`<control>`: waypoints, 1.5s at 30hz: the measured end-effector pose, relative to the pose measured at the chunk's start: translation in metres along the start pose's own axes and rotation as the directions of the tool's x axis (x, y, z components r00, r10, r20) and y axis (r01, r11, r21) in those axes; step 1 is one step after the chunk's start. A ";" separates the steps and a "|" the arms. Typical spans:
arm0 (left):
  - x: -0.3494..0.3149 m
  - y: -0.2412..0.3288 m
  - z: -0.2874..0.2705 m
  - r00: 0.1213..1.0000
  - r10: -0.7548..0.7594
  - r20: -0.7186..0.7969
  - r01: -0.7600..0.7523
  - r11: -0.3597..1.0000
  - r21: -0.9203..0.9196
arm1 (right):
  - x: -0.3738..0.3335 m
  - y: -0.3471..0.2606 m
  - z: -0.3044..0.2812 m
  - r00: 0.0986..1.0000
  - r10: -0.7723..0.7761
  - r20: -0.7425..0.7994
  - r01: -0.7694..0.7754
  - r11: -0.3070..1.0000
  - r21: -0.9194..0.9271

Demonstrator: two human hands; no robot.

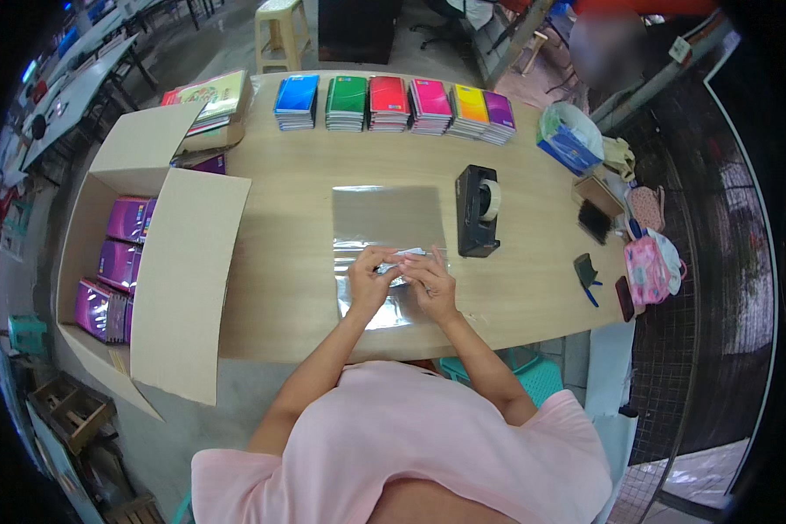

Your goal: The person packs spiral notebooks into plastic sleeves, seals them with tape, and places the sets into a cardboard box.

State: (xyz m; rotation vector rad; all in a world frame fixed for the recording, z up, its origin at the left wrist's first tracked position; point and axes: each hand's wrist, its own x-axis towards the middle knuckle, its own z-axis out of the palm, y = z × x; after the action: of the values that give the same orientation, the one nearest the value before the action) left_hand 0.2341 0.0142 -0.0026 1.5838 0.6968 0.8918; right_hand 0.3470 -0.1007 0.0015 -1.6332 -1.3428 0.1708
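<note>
Both my hands meet over a sheet of clear plastic film [386,214] lying on the table. Between the fingertips is a small white piece [413,251], perhaps paper; its exact kind is too small to tell. My left hand [371,278] pinches it from the left, fingers closed. My right hand [431,284] grips its other side, the fingers bent together with one raised. Right of the film stands a black tape dispenser [473,229] with a roll of pale tape [492,201], touched by neither hand.
Stacks of notebooks in blue [297,94], green, red, pink, yellow and purple line the table's far edge. An open cardboard box [188,288] with purple wrapped packs [118,262] stands left. At right lie a brush [595,222], a pink pouch [647,272] and a plastic-lined blue box [568,150].
</note>
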 end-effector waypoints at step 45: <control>0.005 0.003 -0.028 0.937 0.039 0.348 -0.072 0.994 0.082 | -0.048 0.027 0.043 0.853 0.500 -0.147 -0.514 0.756 -0.405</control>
State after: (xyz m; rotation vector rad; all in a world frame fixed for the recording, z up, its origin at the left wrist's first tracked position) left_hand 0.2130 0.0330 0.0032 1.7948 0.4487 0.6033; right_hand 0.3201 -0.1127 -0.0617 -2.3578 -0.9138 0.1755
